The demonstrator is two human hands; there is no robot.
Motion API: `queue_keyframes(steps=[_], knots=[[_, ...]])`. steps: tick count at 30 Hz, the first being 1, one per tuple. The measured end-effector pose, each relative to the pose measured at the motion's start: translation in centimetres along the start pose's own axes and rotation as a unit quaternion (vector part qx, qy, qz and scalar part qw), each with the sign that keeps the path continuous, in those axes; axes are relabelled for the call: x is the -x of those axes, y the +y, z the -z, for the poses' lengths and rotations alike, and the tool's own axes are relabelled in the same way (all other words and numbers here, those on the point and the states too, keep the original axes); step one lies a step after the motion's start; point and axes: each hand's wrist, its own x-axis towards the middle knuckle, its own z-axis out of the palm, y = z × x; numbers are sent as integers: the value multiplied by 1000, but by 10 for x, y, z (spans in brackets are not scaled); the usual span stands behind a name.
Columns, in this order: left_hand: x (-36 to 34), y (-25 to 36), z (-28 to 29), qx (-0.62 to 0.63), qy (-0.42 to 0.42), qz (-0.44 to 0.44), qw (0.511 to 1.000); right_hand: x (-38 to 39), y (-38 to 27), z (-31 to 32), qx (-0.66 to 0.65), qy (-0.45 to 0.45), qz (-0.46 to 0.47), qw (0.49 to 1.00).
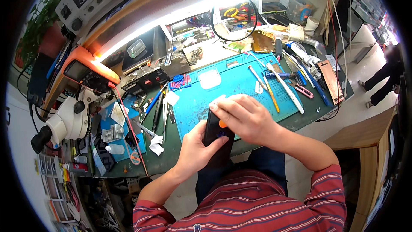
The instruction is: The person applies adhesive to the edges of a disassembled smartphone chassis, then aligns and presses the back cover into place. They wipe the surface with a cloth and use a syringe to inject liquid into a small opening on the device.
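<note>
My left hand (193, 152) grips a dark phone (218, 135) upright over the bench's front edge, thumb across its lower part. An orange round patch and small lit digits show on the phone's face. My right hand (244, 116) is closed over the phone's top end, thumb and fingertips pressed together at its upper corner; whether they also pinch something small there is hard to tell. Behind both hands lies a blue repair mat (201, 107).
A multimeter (90, 68) and a microscope (64, 122) stand at left. Screwdrivers, tweezers and a white pry stick (292, 99) lie at right, small parts and bottles at left. A wooden cabinet (368, 163) is at lower right. A person (386, 77) stands beyond, right.
</note>
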Motion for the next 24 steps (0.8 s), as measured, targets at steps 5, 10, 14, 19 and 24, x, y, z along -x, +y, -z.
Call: queue_keyframes(steps=[5,10,14,19,24], knots=[[0,11,0,-45,-8,-3,999,3,-10,-4,9,12,18,1000],[-3,12,1,-89,38,-66,993,3,-26,-10,12,32,69,997],[3,16,2,-97,-2,2,995,-7,-13,4,28,11,11,999],[3,19,4,99,-7,4,995,7,-1,9,23,4,35,999],[-8,25,18,226,-3,30,974,24,-16,9,-56,29,30,998]])
